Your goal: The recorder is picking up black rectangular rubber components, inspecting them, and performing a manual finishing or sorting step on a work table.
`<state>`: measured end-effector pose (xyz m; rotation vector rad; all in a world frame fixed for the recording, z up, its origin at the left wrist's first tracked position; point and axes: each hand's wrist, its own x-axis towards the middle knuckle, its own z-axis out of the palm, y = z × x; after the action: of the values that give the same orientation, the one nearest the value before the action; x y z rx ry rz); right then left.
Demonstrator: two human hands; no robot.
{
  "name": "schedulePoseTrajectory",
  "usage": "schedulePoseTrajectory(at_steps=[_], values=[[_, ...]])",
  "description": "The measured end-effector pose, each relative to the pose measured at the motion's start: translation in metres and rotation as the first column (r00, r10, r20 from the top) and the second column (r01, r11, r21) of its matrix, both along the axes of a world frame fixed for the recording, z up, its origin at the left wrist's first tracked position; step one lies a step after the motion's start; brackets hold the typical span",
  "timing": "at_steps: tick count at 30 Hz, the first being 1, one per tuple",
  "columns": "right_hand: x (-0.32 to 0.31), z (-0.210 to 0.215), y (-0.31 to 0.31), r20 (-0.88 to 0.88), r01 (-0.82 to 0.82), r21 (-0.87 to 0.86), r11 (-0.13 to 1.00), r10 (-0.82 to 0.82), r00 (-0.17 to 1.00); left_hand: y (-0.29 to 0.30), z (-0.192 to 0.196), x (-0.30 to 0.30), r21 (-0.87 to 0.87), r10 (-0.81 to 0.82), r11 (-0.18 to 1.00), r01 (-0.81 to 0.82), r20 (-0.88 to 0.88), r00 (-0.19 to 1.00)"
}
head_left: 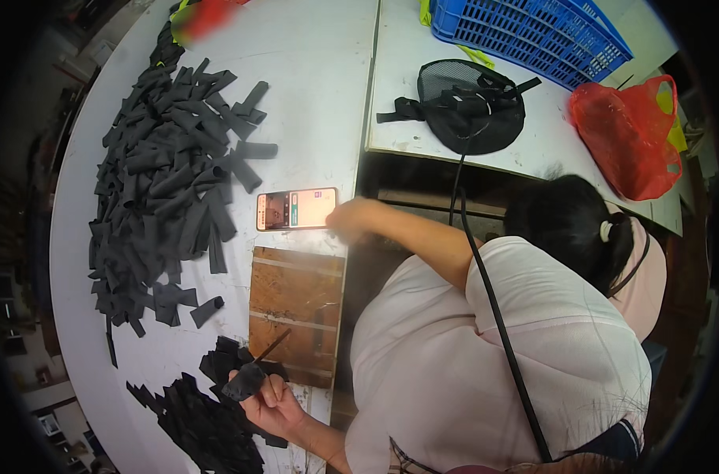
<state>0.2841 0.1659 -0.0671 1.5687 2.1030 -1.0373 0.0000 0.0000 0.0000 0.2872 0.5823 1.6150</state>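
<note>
My left hand point(272, 404) is closed on a small black fabric piece point(245, 381), pinched near the fingertips. A thin dark stick point(274, 345) points up and away from that piece; I cannot tell whether it is attached. Under and beside this hand lies a pile of flat black strips point(205, 426). My right hand point(350, 220) reaches to the near end of a phone point(296, 209) with a lit screen. Motion smears its fingers, so their pose is unclear. Between my hands, a brown wooden board point(296, 308) lies along the table edge.
A large heap of rolled black fabric pieces point(166, 174) covers the table's far side. A black mesh pouch point(470, 107), a blue crate point(525, 35) and a red plastic bag point(628, 138) occupy the other table. A cable point(497, 316) crosses my arm. Another person point(553, 225) sits close by.
</note>
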Motion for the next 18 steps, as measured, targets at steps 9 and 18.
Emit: schedulePoseTrajectory(at_steps=[9,18], values=[[0.044,-0.074,-0.012,0.122,0.405,0.126,0.906,-0.419,0.9,0.002,-0.002,-0.004,-0.014,-0.018,1.0,0.019,0.056,0.998],[0.029,-0.131,-0.007,0.099,0.506,0.001,0.863,-0.503,0.858,0.0,0.013,0.005,-0.02,0.008,1.0,-0.008,-0.004,1.0]])
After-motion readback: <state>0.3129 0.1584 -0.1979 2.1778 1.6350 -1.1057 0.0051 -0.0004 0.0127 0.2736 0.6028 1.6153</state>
